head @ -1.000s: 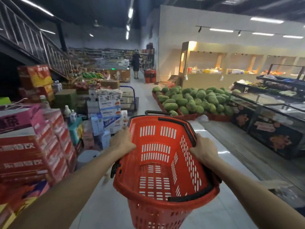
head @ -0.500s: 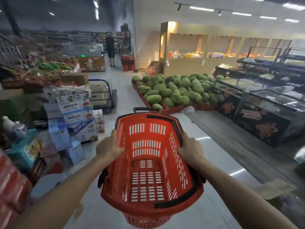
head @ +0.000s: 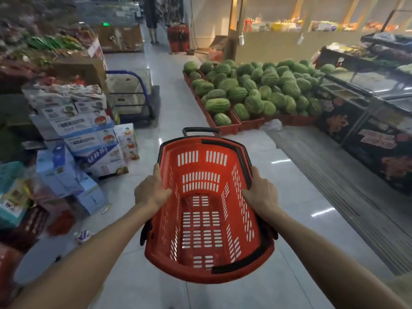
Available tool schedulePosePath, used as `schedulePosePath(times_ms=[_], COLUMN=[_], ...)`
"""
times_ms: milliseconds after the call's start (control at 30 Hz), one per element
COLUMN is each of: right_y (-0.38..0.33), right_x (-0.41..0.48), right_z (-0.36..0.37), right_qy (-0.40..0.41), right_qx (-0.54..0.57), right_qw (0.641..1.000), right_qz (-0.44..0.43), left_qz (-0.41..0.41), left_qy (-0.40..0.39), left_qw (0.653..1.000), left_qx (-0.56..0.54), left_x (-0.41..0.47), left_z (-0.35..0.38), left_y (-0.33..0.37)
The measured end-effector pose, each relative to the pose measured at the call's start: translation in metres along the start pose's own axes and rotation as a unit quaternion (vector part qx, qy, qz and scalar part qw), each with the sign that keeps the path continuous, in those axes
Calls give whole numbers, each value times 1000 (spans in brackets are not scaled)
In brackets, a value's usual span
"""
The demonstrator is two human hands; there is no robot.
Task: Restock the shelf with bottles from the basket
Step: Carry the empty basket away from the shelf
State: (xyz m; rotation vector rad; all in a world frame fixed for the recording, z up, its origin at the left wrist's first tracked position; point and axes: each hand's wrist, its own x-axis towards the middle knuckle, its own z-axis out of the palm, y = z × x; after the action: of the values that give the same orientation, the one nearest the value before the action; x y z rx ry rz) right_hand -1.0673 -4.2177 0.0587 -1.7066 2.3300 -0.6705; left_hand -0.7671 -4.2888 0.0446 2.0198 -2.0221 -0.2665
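I hold a red plastic basket (head: pixel 201 267) with black handles out in front of me over the shop floor. My left hand (head: pixel 150 192) grips its left rim and my right hand (head: pixel 262 196) grips its right rim. Only the slotted bottom shows inside the basket; it holds no bottles. No bottle shelf is in view.
A pile of watermelons (head: pixel 252 90) in red trays lies ahead on the right. Glass-topped freezer cases (head: pixel 370 121) line the right side. Stacked cartons (head: pixel 84 132) and a blue trolley (head: pixel 133 97) crowd the left. A tiled aisle (head: pixel 169 112) runs ahead, where a person (head: pixel 152 18) stands far off.
I have walked forward down the aisle with the basket. My view has tilted down, and the red boxes on the left have dropped out of sight. Both hands keep their grip.
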Motion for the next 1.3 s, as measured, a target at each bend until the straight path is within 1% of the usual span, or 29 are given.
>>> schedulePosePath(times_ms=[167,233,333,400,500,567,600,667,767,833,933,1000,1067,1133,1233,1300], right_y=[-9,-11,-13,-13,-4,9,14,31,60,81,118,139,158,171,186,190], right_x=[116,158,211,247,298,330,345,370,400,417,440,451,458,459,449,439], right_z=[89,130,185,222,281,328,352,408,492,546,617,658,692,716,736,737], right_qy=[-36,-63,-116,-155,-198,-212,-211,-208,-204,-215,-226,-231,-240,-242,-240,-248], right_qx=[21,31,42,43,54,72,75,80,87,89,90,88,92,92,82,63], right_qw=[998,994,976,966,953,942,939,938,936,931,927,925,920,914,911,915], right_qz=[40,86,181,200,222,252,261,266,273,280,286,289,297,312,324,310], left_qz=[-17,-25,-61,-83,-88,-101,-117,-185,-306,-351,-403,-426,-438,-436,-395,-359], left_qy=[-5,-23,-37,-49,-65,-76,-95,-153,-240,-257,-244,-236,-233,-228,-209,-207], left_qw=[999,998,995,992,988,984,980,959,902,876,847,827,816,820,856,877], left_qx=[-32,-52,-73,-86,-110,-126,-132,-150,-186,-209,-247,-280,-295,-293,-259,-245], left_x=[131,178,232,267,317,348,365,398,439,454,471,479,484,485,480,473], left_z=[83,113,149,171,213,251,273,322,403,458,534,576,612,639,657,657], left_y=[-33,-45,-58,-66,-80,-90,-97,-112,-137,-152,-162,-168,-175,-180,-180,-176])
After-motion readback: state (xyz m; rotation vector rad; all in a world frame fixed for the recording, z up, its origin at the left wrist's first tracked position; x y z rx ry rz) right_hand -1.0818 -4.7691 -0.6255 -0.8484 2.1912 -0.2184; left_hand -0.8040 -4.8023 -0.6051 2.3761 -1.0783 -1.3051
